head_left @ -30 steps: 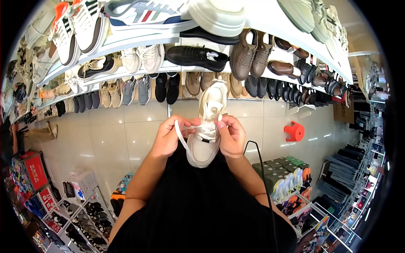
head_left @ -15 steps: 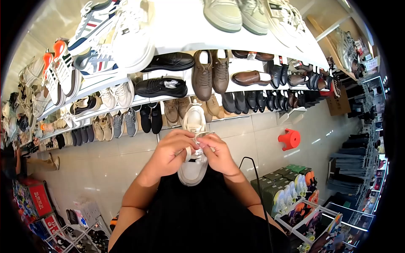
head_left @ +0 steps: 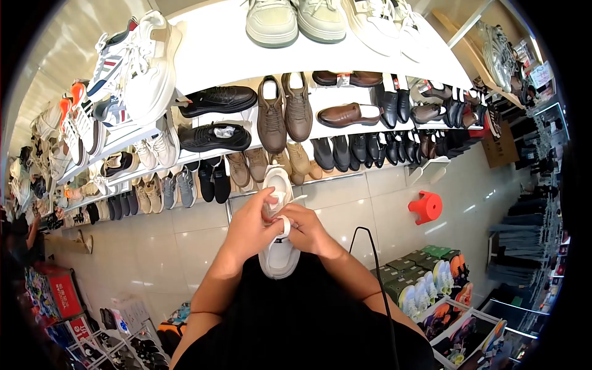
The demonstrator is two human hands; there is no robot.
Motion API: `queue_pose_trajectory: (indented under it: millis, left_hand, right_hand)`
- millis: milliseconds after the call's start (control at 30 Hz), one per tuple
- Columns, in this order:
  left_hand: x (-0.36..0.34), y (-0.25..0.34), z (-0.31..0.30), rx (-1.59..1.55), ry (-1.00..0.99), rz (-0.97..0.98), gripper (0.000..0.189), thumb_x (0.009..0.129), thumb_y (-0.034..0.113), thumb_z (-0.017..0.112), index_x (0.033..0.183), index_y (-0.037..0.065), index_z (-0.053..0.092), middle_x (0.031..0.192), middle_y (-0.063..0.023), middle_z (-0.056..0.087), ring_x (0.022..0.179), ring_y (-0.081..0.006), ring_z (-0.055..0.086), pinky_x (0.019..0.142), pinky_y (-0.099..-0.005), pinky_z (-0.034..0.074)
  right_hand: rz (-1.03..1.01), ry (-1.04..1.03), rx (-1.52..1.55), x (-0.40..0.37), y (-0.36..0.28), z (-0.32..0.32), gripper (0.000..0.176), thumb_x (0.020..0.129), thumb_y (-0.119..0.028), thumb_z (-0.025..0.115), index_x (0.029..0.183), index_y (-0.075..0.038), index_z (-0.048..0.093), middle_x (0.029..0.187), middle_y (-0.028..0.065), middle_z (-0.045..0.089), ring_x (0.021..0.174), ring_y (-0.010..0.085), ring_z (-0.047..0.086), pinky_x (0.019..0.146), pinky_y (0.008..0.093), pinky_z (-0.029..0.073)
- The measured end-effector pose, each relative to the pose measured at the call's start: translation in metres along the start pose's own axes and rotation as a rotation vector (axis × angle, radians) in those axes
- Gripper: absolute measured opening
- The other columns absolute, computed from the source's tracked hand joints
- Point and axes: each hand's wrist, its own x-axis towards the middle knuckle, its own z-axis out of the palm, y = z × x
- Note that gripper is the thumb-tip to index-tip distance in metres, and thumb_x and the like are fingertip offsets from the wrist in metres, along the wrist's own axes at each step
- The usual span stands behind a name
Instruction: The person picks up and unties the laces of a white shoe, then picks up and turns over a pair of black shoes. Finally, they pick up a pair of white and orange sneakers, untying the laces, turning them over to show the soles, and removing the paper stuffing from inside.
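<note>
A white sneaker [head_left: 281,262] is held against my front, toe toward my body, its opening pointing away from me. My left hand [head_left: 251,223] is over its left side, index finger raised and thumb at a loop of white shoelace [head_left: 285,227]. Bent over the laces from the other side, my right hand [head_left: 306,230] has its fingers closed on the lace, close to the left thumb. One lace end sticks out above the right hand. The hands cover the middle of the sneaker, so part of the lacing is hidden.
Ahead stands a white shelf [head_left: 213,46] with several rows of shoes, including brown lace-up shoes [head_left: 297,108]. A red stool [head_left: 425,208] is on the tiled floor to the right. Shoe boxes [head_left: 404,271] are at the lower right. A black cable-like loop [head_left: 370,240] rises beside my right arm.
The view has shifted a little, with the shelf moving left. My left index finger has lifted off the laces, and my hands have come closer together around the lace loop.
</note>
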Motion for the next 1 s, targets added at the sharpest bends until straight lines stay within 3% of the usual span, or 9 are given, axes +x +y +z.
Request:
queue_pose_trajectory:
  millis: [67, 167, 233, 333, 533, 733, 1000]
  left_hand:
    - [-0.008, 0.011, -0.004, 0.058, -0.127, -0.177, 0.059, 0.082, 0.022, 0.080, 0.135, 0.007, 0.059, 0.104, -0.0090, 0.071, 0.068, -0.0242, 0.065, 0.065, -0.0358, 0.054]
    - [-0.016, 0.011, 0.007, 0.042, -0.087, -0.071, 0.035, 0.086, 0.016, 0.078, 0.120, 0.011, 0.070, 0.096, -0.0088, 0.069, 0.067, -0.0239, 0.066, 0.064, -0.0335, 0.054]
    - [-0.020, 0.013, 0.017, 0.074, 0.027, -0.002, 0.018, 0.089, 0.011, 0.075, 0.108, 0.012, 0.076, 0.091, -0.0085, 0.068, 0.069, -0.0266, 0.066, 0.064, -0.0331, 0.054]
    - [-0.029, 0.012, 0.021, 0.302, 0.095, -0.047, 0.023, 0.084, 0.007, 0.079, 0.107, 0.009, 0.076, 0.088, -0.0077, 0.067, 0.069, -0.0257, 0.064, 0.064, -0.0339, 0.052]
    - [-0.030, 0.017, 0.011, 0.566, -0.017, 0.035, 0.022, 0.077, 0.012, 0.082, 0.097, 0.013, 0.076, 0.091, -0.0036, 0.068, 0.082, -0.0278, 0.066, 0.069, -0.0385, 0.055]
    - [-0.018, 0.028, 0.024, 0.353, 0.076, 0.216, 0.015, 0.078, 0.007, 0.082, 0.090, 0.008, 0.075, 0.103, -0.0067, 0.072, 0.090, -0.0292, 0.064, 0.080, -0.0389, 0.053]
    - [-0.025, 0.000, 0.021, 0.133, -0.032, 0.184, 0.010, 0.084, 0.005, 0.076, 0.094, 0.005, 0.074, 0.106, -0.0061, 0.072, 0.090, -0.0293, 0.063, 0.086, -0.0396, 0.050]
  right_hand:
    - [0.070, 0.012, 0.066, -0.006, 0.002, -0.010, 0.016, 0.089, 0.003, 0.064, 0.102, 0.001, 0.072, 0.094, 0.0127, 0.069, 0.085, 0.0264, 0.067, 0.076, 0.0330, 0.053]
    - [0.124, 0.058, 0.192, -0.011, 0.011, -0.021, 0.013, 0.098, -0.007, 0.066, 0.098, 0.002, 0.075, 0.092, 0.0105, 0.072, 0.080, 0.0163, 0.067, 0.074, 0.0270, 0.052]
    - [0.157, 0.067, 0.247, -0.014, 0.014, -0.027, 0.015, 0.099, -0.009, 0.066, 0.100, 0.002, 0.076, 0.092, 0.0104, 0.071, 0.082, 0.0161, 0.067, 0.075, 0.0276, 0.052]
    - [0.127, 0.064, 0.283, -0.014, 0.018, -0.031, 0.016, 0.099, -0.011, 0.067, 0.101, 0.002, 0.076, 0.090, 0.0096, 0.071, 0.081, 0.0150, 0.066, 0.073, 0.0271, 0.051]
    - [0.092, 0.015, 0.323, -0.013, 0.032, -0.022, 0.011, 0.096, -0.008, 0.070, 0.100, 0.001, 0.076, 0.085, 0.0075, 0.070, 0.075, 0.0133, 0.064, 0.067, 0.0259, 0.050]
    - [0.053, -0.032, 0.393, -0.013, 0.037, -0.024, 0.011, 0.096, -0.009, 0.070, 0.101, 0.000, 0.076, 0.084, 0.0078, 0.069, 0.073, 0.0144, 0.064, 0.066, 0.0271, 0.049]
    - [-0.016, -0.056, 0.356, -0.005, 0.035, -0.029, 0.015, 0.096, -0.013, 0.072, 0.103, -0.001, 0.077, 0.082, 0.0081, 0.069, 0.071, 0.0175, 0.063, 0.064, 0.0291, 0.047]
